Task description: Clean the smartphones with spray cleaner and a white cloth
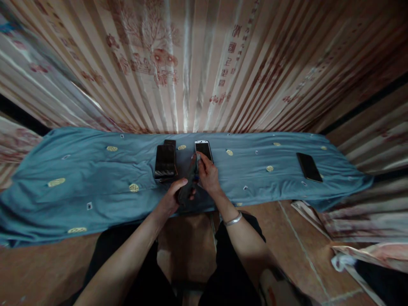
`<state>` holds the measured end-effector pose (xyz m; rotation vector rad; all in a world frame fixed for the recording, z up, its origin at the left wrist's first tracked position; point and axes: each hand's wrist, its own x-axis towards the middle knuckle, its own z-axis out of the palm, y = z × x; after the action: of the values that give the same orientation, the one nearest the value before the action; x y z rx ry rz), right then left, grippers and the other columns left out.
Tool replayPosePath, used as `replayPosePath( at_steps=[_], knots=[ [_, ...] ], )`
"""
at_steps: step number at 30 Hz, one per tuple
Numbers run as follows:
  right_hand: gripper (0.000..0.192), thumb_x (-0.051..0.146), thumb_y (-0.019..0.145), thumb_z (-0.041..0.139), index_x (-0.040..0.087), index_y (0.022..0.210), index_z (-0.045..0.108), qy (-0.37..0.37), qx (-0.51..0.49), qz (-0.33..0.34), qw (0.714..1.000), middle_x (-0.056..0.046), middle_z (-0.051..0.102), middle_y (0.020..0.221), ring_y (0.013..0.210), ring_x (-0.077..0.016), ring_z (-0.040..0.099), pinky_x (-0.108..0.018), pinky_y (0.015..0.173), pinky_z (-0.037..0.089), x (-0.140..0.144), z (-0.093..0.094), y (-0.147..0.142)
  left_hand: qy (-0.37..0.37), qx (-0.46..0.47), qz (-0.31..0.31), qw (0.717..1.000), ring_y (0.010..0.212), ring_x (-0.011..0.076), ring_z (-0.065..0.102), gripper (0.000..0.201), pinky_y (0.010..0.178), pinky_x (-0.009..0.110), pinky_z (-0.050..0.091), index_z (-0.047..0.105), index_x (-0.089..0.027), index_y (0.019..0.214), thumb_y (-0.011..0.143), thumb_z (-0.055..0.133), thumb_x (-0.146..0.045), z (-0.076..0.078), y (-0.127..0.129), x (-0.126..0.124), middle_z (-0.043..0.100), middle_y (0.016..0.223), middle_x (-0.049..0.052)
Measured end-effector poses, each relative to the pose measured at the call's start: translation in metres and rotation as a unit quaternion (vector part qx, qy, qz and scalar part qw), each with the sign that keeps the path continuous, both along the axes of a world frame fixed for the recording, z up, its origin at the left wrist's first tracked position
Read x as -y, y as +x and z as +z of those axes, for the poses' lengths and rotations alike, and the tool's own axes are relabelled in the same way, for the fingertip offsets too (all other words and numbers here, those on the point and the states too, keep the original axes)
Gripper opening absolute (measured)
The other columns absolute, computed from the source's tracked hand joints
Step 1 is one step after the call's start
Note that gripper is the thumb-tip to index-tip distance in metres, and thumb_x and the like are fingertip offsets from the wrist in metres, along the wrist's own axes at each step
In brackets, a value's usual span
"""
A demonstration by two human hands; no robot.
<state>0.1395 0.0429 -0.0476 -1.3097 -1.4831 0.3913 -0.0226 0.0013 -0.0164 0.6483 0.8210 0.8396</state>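
Head view, looking down over the lap at a low counter (pixel 79 187) draped in a blue cloth (pixel 248 170) with small yellow embroidered ovals.

Left hand (pixel 170 199): I see its grip closed around the lower end of a dark phone (pixel 188 182), thumb laid across the near face, fingers wrapped behind. The phone is tilted on edge, its long side running up and away from me, lifted off the cloth at the near rim of the counter, about mid-width.

Right hand (pixel 207 174): fingers pinched on the upper end of the same dark phone. I see something small and bluish at the fingertips but cannot tell what it is. A silver bangle (pixel 233 219) sits on the right wrist.

Around the hands, on the cloth:
- A black phone (pixel 165 161), screen up, lies flat just left of the hands; a second dark slab (pixel 170 142) pokes out from under its far end, touching it.
- A white-framed phone (pixel 203 149) lies flat just beyond the right hand, screen up, close to the knuckles; I cannot tell whether they touch.
- A lone black phone (pixel 308 166) lies well apart, far to the right, angled.

Behind the counter hangs a pleated curtain (pixel 178 68) printed with reddish trees and script. Below, dark trousers and a reddish tiled floor (pixel 287 238).
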Motion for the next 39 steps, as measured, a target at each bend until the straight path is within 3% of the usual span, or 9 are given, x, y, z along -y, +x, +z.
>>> replayPosePath(
  at_steps=[4,11,19,23,28,35,39],
  knots=[
    [0.040,0.021,0.103,0.049,0.017,0.136,0.072,-0.042,-0.008,0.009,0.999,-0.013,0.079,0.134,0.122,-0.0262,0.076,-0.042,0.109,0.058,-0.001,-0.002,0.002,-0.010,0.034,0.033,0.999,0.061,0.0180,0.069,0.029,0.049,0.025,0.052,0.078,-0.010,0.088,0.075,0.074,-0.036,0.007,0.002,-0.001,0.078,0.079,0.009],
    [0.040,0.016,0.098,0.053,0.022,0.130,0.075,-0.086,-0.018,0.002,0.996,-0.008,0.082,0.126,0.114,-0.0239,0.078,-0.036,0.104,0.060,-0.001,0.000,0.002,-0.033,0.067,0.048,0.996,0.058,0.0187,0.070,0.026,0.047,0.026,0.054,0.076,-0.011,0.090,0.076,0.071,-0.032,0.015,0.002,-0.002,0.077,0.076,0.008],
    [0.040,0.023,0.101,0.054,0.023,0.135,0.073,-0.141,-0.003,-0.029,0.990,-0.008,0.083,0.121,0.106,-0.0259,0.080,-0.038,0.097,0.062,0.000,-0.005,-0.002,-0.047,0.084,0.055,0.994,0.059,0.0203,0.072,0.029,0.053,0.029,0.059,0.074,-0.011,0.102,0.093,0.059,-0.034,0.017,0.003,-0.007,0.080,0.079,0.010],
    [0.041,0.026,0.105,0.050,0.019,0.139,0.070,-0.106,0.016,-0.015,0.994,-0.013,0.082,0.123,0.109,-0.0272,0.081,-0.040,0.101,0.062,0.002,-0.007,-0.004,-0.098,0.075,0.061,0.991,0.057,0.0216,0.071,0.040,0.054,0.031,0.060,0.074,-0.008,0.107,0.101,0.048,-0.039,0.017,0.004,-0.010,0.078,0.075,0.011],
    [0.041,0.027,0.107,0.045,0.018,0.139,0.070,-0.043,0.051,-0.009,0.998,-0.016,0.078,0.134,0.122,-0.0274,0.076,-0.042,0.108,0.060,0.003,-0.007,-0.002,-0.110,0.085,0.050,0.989,0.057,0.0223,0.072,0.043,0.054,0.032,0.061,0.074,-0.011,0.106,0.102,0.053,-0.047,0.014,0.004,-0.014,0.078,0.073,0.010],
    [0.047,0.018,0.106,0.039,0.012,0.142,0.068,0.033,0.149,0.009,0.988,-0.020,0.075,0.137,0.129,-0.0304,0.070,-0.051,0.116,0.055,0.006,0.005,0.005,-0.139,0.048,0.083,0.986,0.051,0.0205,0.071,0.043,0.055,0.034,0.064,0.072,-0.013,0.088,0.108,0.039,-0.033,0.024,0.015,-0.008,0.076,0.066,0.008],
    [0.051,0.016,0.104,0.040,0.011,0.150,0.063,0.054,0.186,0.028,0.981,-0.020,0.070,0.145,0.136,-0.0306,0.065,-0.054,0.122,0.051,0.012,0.007,0.000,-0.144,0.040,0.089,0.985,0.050,0.0186,0.070,0.036,0.054,0.032,0.063,0.070,-0.015,0.089,0.106,0.047,-0.036,0.024,0.015,-0.008,0.075,0.064,0.005]
  ],
)
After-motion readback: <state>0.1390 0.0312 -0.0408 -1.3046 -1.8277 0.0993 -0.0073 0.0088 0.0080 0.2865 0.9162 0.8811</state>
